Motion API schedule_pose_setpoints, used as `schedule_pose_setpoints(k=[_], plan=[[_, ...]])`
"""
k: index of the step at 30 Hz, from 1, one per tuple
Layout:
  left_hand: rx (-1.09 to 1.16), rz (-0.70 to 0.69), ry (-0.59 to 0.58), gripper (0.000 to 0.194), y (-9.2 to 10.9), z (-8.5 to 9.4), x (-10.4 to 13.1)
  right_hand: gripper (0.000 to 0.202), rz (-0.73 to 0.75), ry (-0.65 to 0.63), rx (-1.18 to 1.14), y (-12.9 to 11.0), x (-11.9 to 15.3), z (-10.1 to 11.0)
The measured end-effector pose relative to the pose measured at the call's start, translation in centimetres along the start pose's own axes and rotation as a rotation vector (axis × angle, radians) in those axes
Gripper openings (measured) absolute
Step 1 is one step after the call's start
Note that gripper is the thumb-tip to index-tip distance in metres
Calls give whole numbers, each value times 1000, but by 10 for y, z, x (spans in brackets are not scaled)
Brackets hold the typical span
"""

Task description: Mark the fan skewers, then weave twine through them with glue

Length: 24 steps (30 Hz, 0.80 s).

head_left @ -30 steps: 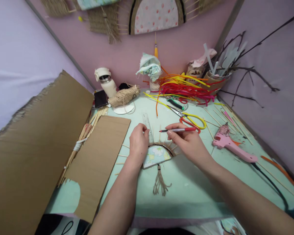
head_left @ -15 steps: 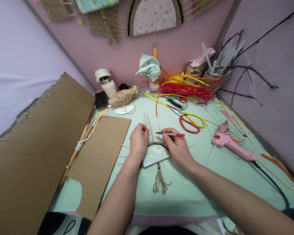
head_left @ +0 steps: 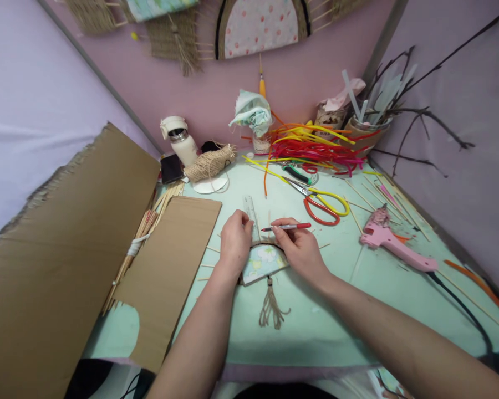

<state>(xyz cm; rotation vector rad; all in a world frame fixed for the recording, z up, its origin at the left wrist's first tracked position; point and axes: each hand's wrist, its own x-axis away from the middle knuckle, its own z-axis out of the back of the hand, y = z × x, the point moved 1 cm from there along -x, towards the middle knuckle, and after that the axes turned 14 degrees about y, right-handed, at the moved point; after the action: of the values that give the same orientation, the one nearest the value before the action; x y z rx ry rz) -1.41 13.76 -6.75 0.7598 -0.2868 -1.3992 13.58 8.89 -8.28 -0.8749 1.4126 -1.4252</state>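
My right hand (head_left: 303, 249) grips a marker pen (head_left: 289, 226) with a red end, its tip pointing left over thin wooden sticks. Under both hands lies a half-round fabric-covered piece (head_left: 265, 262), with a dark and brown curved border. Sticks fan out around it, and a twine tassel (head_left: 272, 305) hangs from its straight edge. The fingers of my left hand (head_left: 236, 238) are closed at the lower end of a clear ruler (head_left: 248, 206), which stretches away from me beside a stick. My left fingertips are partly hidden.
Cardboard sheets (head_left: 183, 249) and a bundle of sticks (head_left: 139, 244) occupy the left. Scissors (head_left: 322, 205), a heap of coloured pipe cleaners (head_left: 311, 147) and a pink glue gun (head_left: 395, 244) lie at the right. A white bottle (head_left: 183, 145) and twine roll (head_left: 211, 163) stand behind.
The marker and my right hand have shifted slightly to the left. My left hand and the ruler stay nearly in place.
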Motion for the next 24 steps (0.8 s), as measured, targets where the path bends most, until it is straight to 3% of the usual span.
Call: schedule_pose_setpoints(k=[24], plan=[[-2,-22,4,5,0,-1,1,24,40,16,38,1,0,0]])
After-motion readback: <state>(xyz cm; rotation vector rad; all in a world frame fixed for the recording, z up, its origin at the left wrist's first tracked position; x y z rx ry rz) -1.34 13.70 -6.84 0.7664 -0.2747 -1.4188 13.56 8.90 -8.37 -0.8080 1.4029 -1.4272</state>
